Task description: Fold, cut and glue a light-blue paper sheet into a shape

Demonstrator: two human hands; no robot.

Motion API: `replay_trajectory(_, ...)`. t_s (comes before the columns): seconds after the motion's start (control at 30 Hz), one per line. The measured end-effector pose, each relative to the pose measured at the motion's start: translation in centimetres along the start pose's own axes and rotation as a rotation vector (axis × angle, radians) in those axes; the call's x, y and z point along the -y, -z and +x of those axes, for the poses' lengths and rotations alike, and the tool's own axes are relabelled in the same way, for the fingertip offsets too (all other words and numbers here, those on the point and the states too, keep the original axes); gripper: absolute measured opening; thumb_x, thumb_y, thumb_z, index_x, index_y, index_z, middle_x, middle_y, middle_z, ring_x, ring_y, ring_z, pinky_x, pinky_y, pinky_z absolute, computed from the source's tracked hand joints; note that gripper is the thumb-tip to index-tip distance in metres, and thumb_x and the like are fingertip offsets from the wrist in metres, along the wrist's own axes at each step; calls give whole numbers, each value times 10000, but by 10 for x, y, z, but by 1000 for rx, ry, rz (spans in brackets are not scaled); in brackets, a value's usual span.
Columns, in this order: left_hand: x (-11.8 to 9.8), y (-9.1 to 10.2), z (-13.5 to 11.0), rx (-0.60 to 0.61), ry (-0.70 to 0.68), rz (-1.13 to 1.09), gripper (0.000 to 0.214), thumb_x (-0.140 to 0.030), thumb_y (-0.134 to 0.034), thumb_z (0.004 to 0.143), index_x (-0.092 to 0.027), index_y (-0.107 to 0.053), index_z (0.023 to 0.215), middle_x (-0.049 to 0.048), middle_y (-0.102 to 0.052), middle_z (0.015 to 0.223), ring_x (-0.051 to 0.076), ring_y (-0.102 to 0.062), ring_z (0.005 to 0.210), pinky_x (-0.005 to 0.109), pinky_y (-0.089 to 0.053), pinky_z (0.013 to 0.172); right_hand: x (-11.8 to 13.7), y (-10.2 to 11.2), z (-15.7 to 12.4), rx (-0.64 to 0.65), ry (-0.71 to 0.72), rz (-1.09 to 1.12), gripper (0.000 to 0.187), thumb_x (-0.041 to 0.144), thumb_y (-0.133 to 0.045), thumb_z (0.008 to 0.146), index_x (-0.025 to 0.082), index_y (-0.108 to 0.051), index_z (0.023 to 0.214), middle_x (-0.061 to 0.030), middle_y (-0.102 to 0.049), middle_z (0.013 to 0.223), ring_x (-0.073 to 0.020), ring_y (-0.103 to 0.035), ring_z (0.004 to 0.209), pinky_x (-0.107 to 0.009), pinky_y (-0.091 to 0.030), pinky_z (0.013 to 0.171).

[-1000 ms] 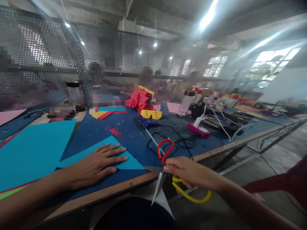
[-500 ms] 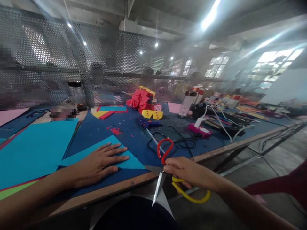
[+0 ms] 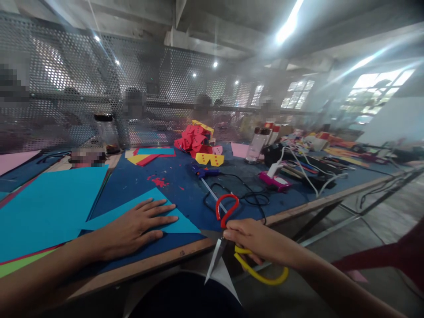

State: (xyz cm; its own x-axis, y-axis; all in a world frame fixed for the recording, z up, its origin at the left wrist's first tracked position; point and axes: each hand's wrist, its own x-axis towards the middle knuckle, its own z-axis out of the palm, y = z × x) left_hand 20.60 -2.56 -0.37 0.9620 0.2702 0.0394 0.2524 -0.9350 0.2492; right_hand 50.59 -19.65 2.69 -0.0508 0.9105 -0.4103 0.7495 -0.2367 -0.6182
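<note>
My left hand (image 3: pixel 137 223) lies flat with fingers spread on a blue sheet of paper (image 3: pixel 179 223) near the table's front edge. Past that edge, my right hand (image 3: pixel 247 238) is closed around a pair of scissors (image 3: pixel 214 260) at the pivot. One handle loop is red and points up; the other is yellow and hangs below the hand. The blades slant down towards my lap. A blue glue gun (image 3: pixel 203 171) with a long pale stick lies beyond the scissors. Small red paper scraps (image 3: pixel 159 181) are scattered behind the left hand.
A stack of large coloured sheets (image 3: pixel 49 207) lies at left. Behind stand a heap of red and yellow dotted paper pieces (image 3: pixel 195 139), a glass jar (image 3: pixel 107 137) and a clear bottle (image 3: pixel 256 148). A pink power strip (image 3: pixel 274 181) with cables sits at right. Perforated metal screening (image 3: pixel 145 75) rises behind.
My right hand and the scissors have shifted slightly left. The left hand stays in place on the blue paper.
</note>
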Motion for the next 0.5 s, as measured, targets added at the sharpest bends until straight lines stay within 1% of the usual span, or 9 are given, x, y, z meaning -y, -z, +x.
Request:
replay_trajectory(0.1, 1, -4, 0, -8, -14, -9, 476, -485, -389, 1021, -465, -319, 1492, -78, -270, 1609, 269, -219, 1491, 522, -174, 1217, 6, 3, 3, -3, 12, -1, 372, 478, -412, 984, 197, -415, 740, 64, -435, 503, -65, -432, 382, -186, -319, 427)
replay_trajectory(0.2, -1, -8, 0, -9, 19, -11, 496, -501, -392, 1014, -471, -292, 1500, -76, -248, 1616, 289, -185, 1497, 562, -162, 1208, 6, 5, 3, -3, 2, -11, 368, 483, -422, 982, 195, -436, 753, 64, -452, 494, -65, -430, 378, -188, -323, 432)
replay_trajectory(0.23, -1, -7, 1, -14, 19, -17, 498, -500, -390, 1015, -466, -290, 1502, -72, -250, 1616, 290, -187, 1497, 559, -167, 1208, 5, 5, 3, -4, -1, -13, 372, 489, -424, 981, 194, -442, 755, 62, -459, 494, -66, -432, 380, -188, -323, 433)
replay_trajectory(0.3, 0, -3, 1, -28, -1, -44, 494, -483, -370, 1025, -447, -283, 1510, -59, -249, 1616, 271, -225, 1488, 511, -214, 1207, 4, 6, 2, -6, -1, -9, 388, 508, -428, 977, 192, -450, 754, 59, -469, 497, -68, -440, 384, -188, -322, 434)
replay_trajectory(0.37, 7, 5, 1, -44, -7, -59, 491, -467, -341, 1037, -434, -260, 1520, -53, -228, 1622, 246, -266, 1476, 458, -272, 1194, 3, 6, 2, -4, 4, -10, 407, 528, -426, 974, 189, -456, 751, 60, -461, 486, -70, -444, 387, -186, -321, 437)
replay_trajectory(0.4, 12, 8, 0, -41, 7, -38, 504, -473, -347, 1034, -430, -242, 1525, -50, -204, 1628, 255, -239, 1484, 472, -256, 1198, 3, 5, 2, -2, 6, -15, 414, 534, -422, 975, 188, -459, 749, 60, -456, 477, -71, -446, 389, -184, -321, 440)
replay_trajectory(0.43, 18, 11, 0, -68, 27, 2, 508, -494, -366, 1024, -443, -253, 1517, -56, -200, 1628, 271, -206, 1491, 515, -203, 1206, 3, 5, 2, 1, 6, -22, 420, 537, -417, 976, 187, -461, 748, 58, -456, 473, -72, -446, 392, -182, -321, 442)
replay_trajectory(0.47, 24, 13, -1, -65, 40, 37, 515, -507, -380, 1017, -453, -253, 1513, -59, -184, 1631, 282, -169, 1498, 551, -142, 1209, 4, 5, 2, 5, 6, -26, 423, 539, -414, 976, 186, -461, 747, 56, -460, 477, -71, -447, 395, -181, -321, 444)
replay_trajectory(0.5, 29, 13, -1, -54, 45, 58, 514, -516, -384, 1014, -461, -258, 1509, -62, -184, 1630, 285, -149, 1501, 568, -111, 1207, 4, 4, 3, 10, 8, -26, 422, 539, -412, 976, 187, -457, 747, 53, -467, 488, -70, -447, 397, -180, -322, 444)
